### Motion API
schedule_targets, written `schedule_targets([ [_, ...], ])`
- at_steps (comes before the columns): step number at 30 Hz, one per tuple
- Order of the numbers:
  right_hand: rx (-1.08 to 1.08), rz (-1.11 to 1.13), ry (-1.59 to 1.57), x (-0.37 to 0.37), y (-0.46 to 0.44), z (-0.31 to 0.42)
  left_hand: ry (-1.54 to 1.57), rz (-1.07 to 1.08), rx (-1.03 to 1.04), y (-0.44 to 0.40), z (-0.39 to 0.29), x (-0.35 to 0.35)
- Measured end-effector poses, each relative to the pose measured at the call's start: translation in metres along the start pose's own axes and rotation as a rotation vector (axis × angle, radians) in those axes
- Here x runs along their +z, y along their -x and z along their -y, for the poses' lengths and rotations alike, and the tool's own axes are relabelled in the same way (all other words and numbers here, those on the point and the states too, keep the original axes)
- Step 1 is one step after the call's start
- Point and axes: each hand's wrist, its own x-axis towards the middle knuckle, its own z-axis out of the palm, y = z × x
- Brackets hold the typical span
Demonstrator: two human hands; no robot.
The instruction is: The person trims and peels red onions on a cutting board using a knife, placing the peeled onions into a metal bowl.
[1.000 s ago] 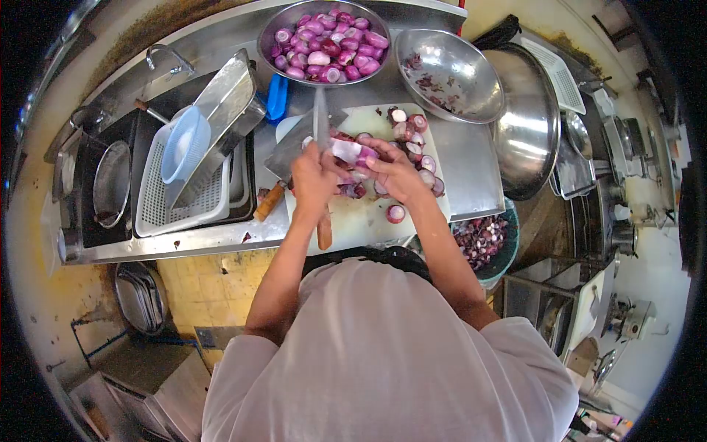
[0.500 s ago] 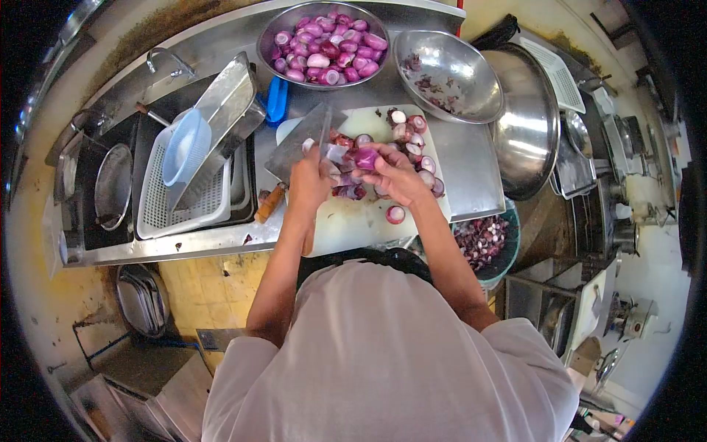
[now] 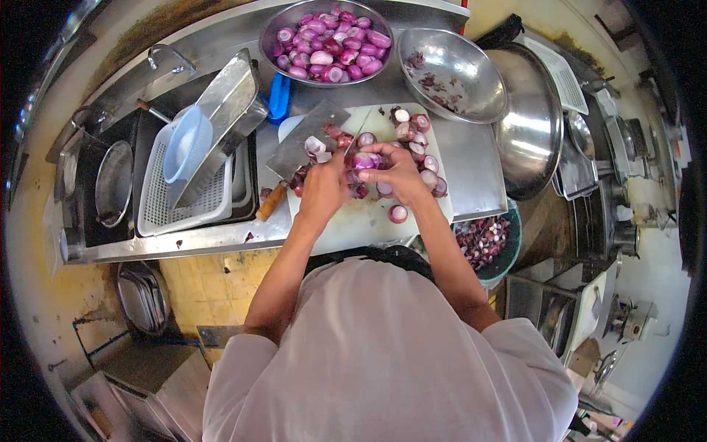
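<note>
Over the white cutting board, my right hand is closed around a partly peeled red onion. My left hand has its fingers curled in against the same onion's left side; its fingertips are partly hidden and blurred. A cleaver with a wooden handle lies flat on the board's left side, a piece of onion peel on its blade. Unpeeled onions with cut ends sit along the board's right side. Loose skins lie around my hands.
Behind the board stands a steel bowl of peeled onions. To its right, another steel bowl holds skin scraps. A big steel pot is farther right. Below the counter edge is a green bin of peelings. White basket at left.
My left hand has moved right and down to the onion, leaving a piece of peel on the cleaver blade. My right hand still holds the onion, slightly lower.
</note>
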Motion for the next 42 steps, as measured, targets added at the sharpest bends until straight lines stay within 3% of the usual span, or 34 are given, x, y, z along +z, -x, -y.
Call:
schedule_targets([
  [3,0.0,-0.041,-0.038,-0.002,0.002,0.001,0.139,-0.057,0.079,0.007,-0.007,-0.006],
  [5,-0.017,-0.093,0.112,-0.003,0.001,0.001,0.253,-0.035,0.147,0.011,-0.018,-0.015],
  [8,0.007,-0.076,0.076,-0.002,0.0,0.001,0.201,-0.098,0.207,0.01,-0.014,-0.005],
  [12,-0.005,-0.045,0.101,0.0,0.0,0.0,0.041,-0.106,0.074,0.003,0.001,0.013],
  [14,0.013,-0.003,-0.038,0.001,0.002,0.003,0.267,-0.213,0.072,0.002,0.005,0.016],
  [17,0.091,0.069,-0.279,-0.002,0.006,0.008,0.23,-0.225,0.045,0.004,0.008,0.017],
  [21,0.096,0.034,-0.113,-0.005,0.001,-0.005,0.28,-0.212,0.034,-0.001,0.004,0.01],
  [27,0.125,0.28,-0.485,-0.02,0.007,0.0,0.095,-0.329,-0.019,-0.013,0.031,0.009],
  [29,0.193,0.396,-0.751,-0.028,0.003,-0.007,0.081,-0.346,-0.047,-0.015,0.035,0.011],
  [30,0.193,0.396,-0.75,-0.029,0.003,-0.01,0.081,-0.347,-0.047,-0.015,0.039,0.013],
  [32,0.25,0.36,-1.037,-0.032,0.002,-0.015,0.123,-0.311,-0.109,-0.017,0.047,0.016],
  [36,0.291,0.222,-1.062,-0.025,-0.002,-0.024,0.285,-0.259,-0.109,-0.013,0.048,0.023],
  [38,0.239,-0.035,-0.631,-0.018,-0.01,-0.034,0.644,-0.08,-0.172,-0.009,0.03,0.014],
  [39,0.238,-0.034,-0.629,-0.012,-0.01,-0.03,0.646,-0.081,-0.171,-0.008,0.025,0.013],
  [41,0.165,-0.108,-0.044,0.001,-0.005,-0.016,0.804,-0.022,-0.176,-0.007,0.019,0.01],
  [42,0.123,-0.146,0.035,0.002,-0.008,-0.021,0.805,-0.023,-0.176,-0.006,0.017,0.008],
])
